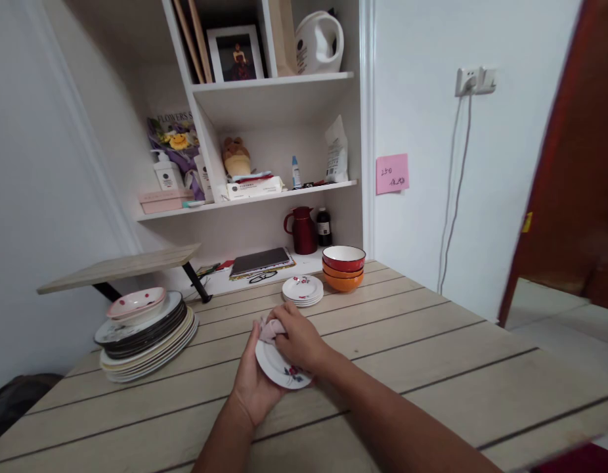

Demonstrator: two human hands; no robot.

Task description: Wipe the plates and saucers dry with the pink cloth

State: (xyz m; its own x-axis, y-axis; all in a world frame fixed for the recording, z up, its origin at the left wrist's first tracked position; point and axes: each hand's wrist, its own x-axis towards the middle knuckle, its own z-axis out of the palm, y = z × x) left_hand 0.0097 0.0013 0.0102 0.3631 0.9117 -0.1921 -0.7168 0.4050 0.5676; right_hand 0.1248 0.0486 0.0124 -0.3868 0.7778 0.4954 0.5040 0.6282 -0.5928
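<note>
A small white plate with a red flower print [279, 368] rests in my left hand [255, 381], whose fingers and palm support it from the left and below. My right hand [304, 338] grips a pale pinkish cloth [271, 330] and presses it on the plate's upper left part. The left fingertips beneath the plate are hidden. Just beyond my hands stands a short stack of matching small flowered plates [303, 289].
Stacked red and orange bowls [343, 269] stand back right. At left, a tall pile of plates [146, 348] carries pink-spotted dishes [136, 302], beside a small raised wooden shelf [121, 266]. Behind are a laptop [259, 261], glasses [262, 277] and a dark red jug [303, 231].
</note>
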